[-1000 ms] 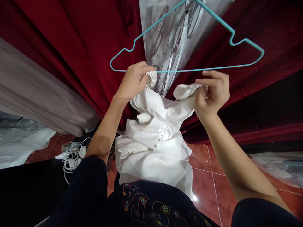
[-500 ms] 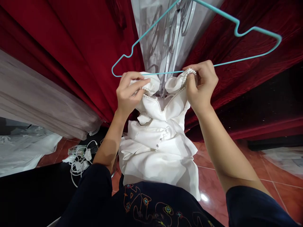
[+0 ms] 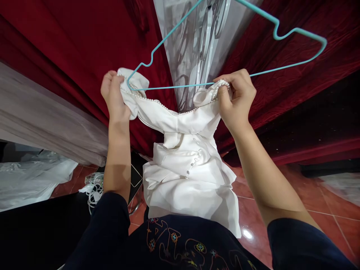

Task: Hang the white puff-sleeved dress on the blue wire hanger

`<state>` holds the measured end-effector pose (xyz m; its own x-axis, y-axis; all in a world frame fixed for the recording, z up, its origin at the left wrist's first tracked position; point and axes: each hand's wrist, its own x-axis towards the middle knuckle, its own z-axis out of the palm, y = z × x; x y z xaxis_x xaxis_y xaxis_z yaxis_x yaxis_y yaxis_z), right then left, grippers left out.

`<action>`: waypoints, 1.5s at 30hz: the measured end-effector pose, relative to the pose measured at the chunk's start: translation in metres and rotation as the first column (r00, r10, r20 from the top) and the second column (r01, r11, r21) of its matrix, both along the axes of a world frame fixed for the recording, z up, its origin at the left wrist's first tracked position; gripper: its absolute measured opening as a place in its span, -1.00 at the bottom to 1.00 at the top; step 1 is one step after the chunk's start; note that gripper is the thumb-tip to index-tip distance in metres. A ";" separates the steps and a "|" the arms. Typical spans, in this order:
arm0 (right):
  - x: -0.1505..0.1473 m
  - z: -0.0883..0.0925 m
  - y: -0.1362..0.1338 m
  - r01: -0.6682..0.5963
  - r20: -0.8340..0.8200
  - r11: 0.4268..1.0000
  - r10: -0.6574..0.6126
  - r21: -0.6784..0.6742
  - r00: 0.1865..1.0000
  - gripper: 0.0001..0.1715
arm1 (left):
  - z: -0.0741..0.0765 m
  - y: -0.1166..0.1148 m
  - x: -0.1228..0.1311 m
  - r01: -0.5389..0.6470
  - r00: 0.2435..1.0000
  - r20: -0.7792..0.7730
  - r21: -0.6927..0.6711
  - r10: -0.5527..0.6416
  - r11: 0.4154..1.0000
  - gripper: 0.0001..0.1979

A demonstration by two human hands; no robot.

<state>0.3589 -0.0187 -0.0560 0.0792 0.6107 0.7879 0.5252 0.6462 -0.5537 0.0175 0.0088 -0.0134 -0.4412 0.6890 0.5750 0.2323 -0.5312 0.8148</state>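
A white dress (image 3: pixel 185 123) with a pearl-beaded neckline and a row of covered buttons hangs down in front of me. My left hand (image 3: pixel 114 93) is closed on its left shoulder piece, beside the left end of a turquoise hanger (image 3: pixel 168 87). The hanger's left corner lies over that white fabric. My right hand (image 3: pixel 239 97) is closed on the beaded edge at the other shoulder, against the hanger's bottom bar. Between my hands the neckline is stretched wide. The top of the hanger is cut off by the frame.
Red curtains (image 3: pixel 84 41) hang on both sides, with a pale drape (image 3: pixel 45 97) at left. White hangers (image 3: pixel 209 41) hang behind. A tangle of white cables (image 3: pixel 95 193) lies on a black surface (image 3: pixel 50 228) at lower left. Red tiles (image 3: pixel 253 202) cover the floor.
My left hand has moved left and slightly up, drawing the left shoulder of the dress outward to the hanger's end. The neckline has widened; my right hand has barely shifted.
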 end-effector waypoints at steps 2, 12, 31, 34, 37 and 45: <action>0.000 0.000 0.000 -0.018 -0.003 1.000 0.018 0.018 1.000 -0.81 | 0.018 0.000 0.005 0.013 0.988 -0.153 0.132 0.008 0.991 -0.46; -0.003 -0.003 0.002 -0.015 -0.006 0.999 0.016 0.036 1.000 -0.77 | 0.055 0.004 0.058 0.028 0.805 -0.593 0.003 -0.021 1.000 -0.71; 0.015 -0.004 -0.007 -0.137 0.110 0.982 0.123 0.130 0.986 -0.60 | -0.010 -0.037 0.124 0.199 0.552 -0.817 -0.065 -0.166 0.978 -0.57; 0.047 -0.007 -0.003 -0.001 0.086 0.946 -0.028 0.325 0.996 -0.43 | -0.004 -0.039 0.120 0.231 0.582 -0.788 -0.076 -0.201 0.970 -0.57; 0.097 -0.005 0.015 0.299 -0.147 0.861 -0.261 0.413 0.954 -0.36 | 0.002 -0.038 0.116 0.224 0.586 -0.788 -0.062 -0.186 0.973 -0.61; 0.143 0.061 0.050 0.421 -0.176 0.896 -0.396 0.143 0.901 -0.43 | 0.007 -0.042 0.118 0.241 0.568 -0.805 -0.035 -0.170 0.970 -0.60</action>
<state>0.5021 0.0316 0.0045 0.4087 0.3555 0.8406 0.6894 0.4833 -0.5396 0.1350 -0.0329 -0.0067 0.3680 0.6433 0.6714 0.6454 -0.6965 0.3136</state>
